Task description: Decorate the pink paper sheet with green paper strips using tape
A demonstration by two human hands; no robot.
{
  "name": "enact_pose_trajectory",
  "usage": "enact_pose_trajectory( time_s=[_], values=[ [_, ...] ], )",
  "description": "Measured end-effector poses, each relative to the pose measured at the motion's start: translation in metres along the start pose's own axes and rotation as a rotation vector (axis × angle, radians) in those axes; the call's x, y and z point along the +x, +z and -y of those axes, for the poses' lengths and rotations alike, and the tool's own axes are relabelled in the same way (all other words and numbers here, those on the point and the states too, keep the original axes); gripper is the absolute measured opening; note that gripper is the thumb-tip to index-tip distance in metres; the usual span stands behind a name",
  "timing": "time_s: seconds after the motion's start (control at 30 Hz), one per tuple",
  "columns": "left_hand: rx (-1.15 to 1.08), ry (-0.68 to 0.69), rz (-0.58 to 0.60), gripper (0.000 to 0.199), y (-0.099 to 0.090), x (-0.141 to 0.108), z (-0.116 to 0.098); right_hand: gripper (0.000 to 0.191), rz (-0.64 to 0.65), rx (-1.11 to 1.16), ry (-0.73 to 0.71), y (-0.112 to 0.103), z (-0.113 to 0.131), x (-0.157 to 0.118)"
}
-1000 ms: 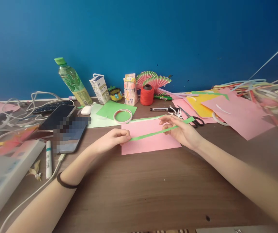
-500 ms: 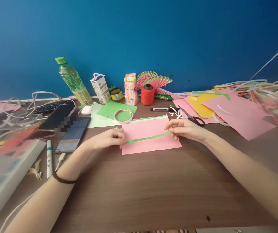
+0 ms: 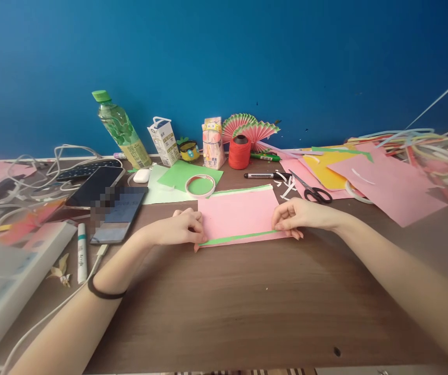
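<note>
Far left on the brown wood-grain tabletop: white-barrelled marker with a teal band, lettering seems to read "Acrylic". Next, dark flat phone, screen partly pixelated. Leaning green-capped plastic bottle, label print illegible; white-and-blue drink carton, small print unreadable. Left hand: fingers pinched on the left end of a narrow green paper strip. White-rimmed tape roll, printing too small. Strip runs along the near edge of a pink rectangular paper sheet; contact between them cannot be told. Black marker with pale label, text illegible. Right hand pinches strip's right end; black-handled scissors beyond.
</note>
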State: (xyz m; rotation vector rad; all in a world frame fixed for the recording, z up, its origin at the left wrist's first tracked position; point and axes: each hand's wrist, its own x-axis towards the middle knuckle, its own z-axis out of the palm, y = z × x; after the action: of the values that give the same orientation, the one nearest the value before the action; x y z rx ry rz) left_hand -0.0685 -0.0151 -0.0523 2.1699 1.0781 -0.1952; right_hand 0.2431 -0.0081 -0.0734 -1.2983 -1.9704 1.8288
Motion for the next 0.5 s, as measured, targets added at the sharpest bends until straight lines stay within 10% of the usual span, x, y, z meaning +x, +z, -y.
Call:
enact_pose_trajectory(
  time_s=[0.5],
  values=[
    [0.015,-0.021,-0.035,0.029,0.002,0.0,0.0,0.022,-0.011,-0.202,0.056,0.013,0.003,0.003]
  ],
)
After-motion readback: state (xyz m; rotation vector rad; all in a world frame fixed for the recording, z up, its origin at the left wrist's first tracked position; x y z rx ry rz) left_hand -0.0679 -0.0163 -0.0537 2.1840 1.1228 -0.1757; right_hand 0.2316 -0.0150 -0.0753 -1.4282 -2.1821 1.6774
